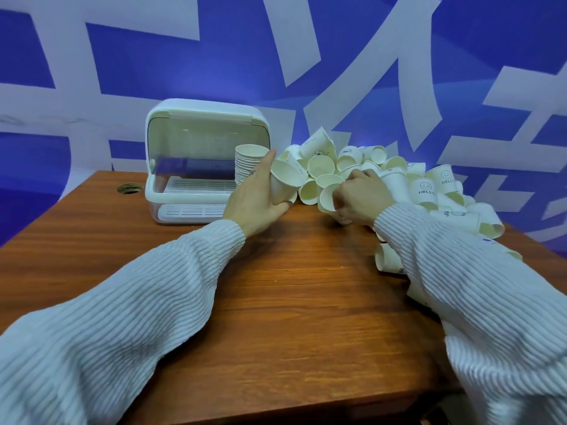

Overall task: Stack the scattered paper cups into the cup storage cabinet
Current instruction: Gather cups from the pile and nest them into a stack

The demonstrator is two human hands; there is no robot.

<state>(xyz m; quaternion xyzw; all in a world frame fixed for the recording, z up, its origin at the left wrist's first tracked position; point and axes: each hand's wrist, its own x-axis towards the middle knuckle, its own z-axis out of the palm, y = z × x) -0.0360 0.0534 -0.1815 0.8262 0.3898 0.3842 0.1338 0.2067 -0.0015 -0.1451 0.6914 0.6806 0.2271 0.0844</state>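
Observation:
A white cup storage cabinet [201,118] with a clear front lid stands at the back left of the wooden table [276,302]. A tall stack of nested paper cups [247,162] rises just to its right. My left hand [256,200] grips a tilted paper cup [283,184], mouth toward me. My right hand [359,194] holds another cup [326,199] at the near edge of a big heap of white paper cups [399,182], some printed "HELLO".
The heap spreads along the table's right side under my right sleeve, with one cup [388,262] lying near the forearm. A round cable hole [130,188] sits left of the cabinet. A blue and white wall stands behind.

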